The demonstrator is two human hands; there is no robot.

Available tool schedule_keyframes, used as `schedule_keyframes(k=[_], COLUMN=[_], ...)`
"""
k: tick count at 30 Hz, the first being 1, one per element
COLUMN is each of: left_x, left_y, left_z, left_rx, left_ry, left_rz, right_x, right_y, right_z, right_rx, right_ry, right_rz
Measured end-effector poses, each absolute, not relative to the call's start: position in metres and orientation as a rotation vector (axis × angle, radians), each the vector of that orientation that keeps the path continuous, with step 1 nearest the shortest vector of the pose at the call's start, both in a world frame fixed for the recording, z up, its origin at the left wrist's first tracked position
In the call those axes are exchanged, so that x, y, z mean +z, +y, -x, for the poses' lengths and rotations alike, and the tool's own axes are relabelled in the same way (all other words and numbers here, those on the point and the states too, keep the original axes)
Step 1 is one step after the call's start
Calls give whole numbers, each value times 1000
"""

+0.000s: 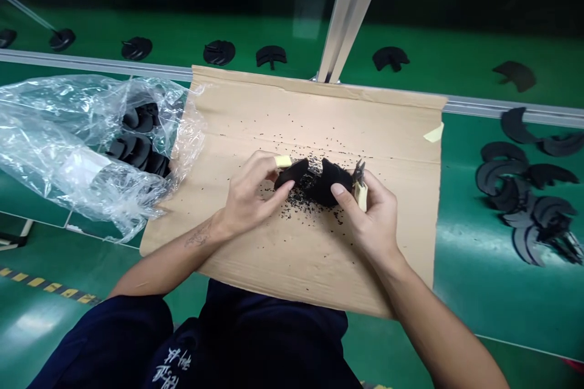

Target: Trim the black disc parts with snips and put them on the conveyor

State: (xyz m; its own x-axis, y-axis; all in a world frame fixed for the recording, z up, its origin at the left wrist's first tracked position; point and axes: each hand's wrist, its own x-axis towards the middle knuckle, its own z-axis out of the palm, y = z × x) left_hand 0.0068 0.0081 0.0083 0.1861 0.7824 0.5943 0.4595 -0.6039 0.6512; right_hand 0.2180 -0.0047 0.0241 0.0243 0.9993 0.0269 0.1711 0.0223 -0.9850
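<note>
Over a sheet of cardboard (255, 127) both hands hold one curved black plastic part (319, 182). My left hand (249, 194) pinches its left end, and a strip of yellowish tape wraps one fingertip. My right hand (371, 216) grips the part's right end with the thumb on top. In the same hand sit small cutting pliers (359, 182) with pale handles, jaws pointing up. Fine black shavings (301, 200) lie scattered on the cardboard under and around the part.
A crumpled clear plastic bag (68, 146) at the left holds more black parts (139, 143). A pile of the same black pieces (529, 194) lies at the right on the green surface. Several single pieces (219, 51) rest on the green belt beyond a metal rail (91, 64). A metal post (349, 6) rises behind the cardboard.
</note>
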Motion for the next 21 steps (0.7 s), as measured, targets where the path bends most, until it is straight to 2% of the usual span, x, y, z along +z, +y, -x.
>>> schedule_keyframes(k=[11,15,21], left_x=[3,4,8], left_y=[4,1,5], left_z=[-10,-11,-10], left_rx=[1227,1271,1254], left_ry=[1139,1092,1098], left_rz=[-1802,-1704,-1873], right_x=[23,25,24], right_y=[-5,-5,-5], right_z=[-218,-218,-218], right_rx=[1247,1249,1288], right_ry=[-1290,-1278,-1264], right_rz=[1316,1322,1304])
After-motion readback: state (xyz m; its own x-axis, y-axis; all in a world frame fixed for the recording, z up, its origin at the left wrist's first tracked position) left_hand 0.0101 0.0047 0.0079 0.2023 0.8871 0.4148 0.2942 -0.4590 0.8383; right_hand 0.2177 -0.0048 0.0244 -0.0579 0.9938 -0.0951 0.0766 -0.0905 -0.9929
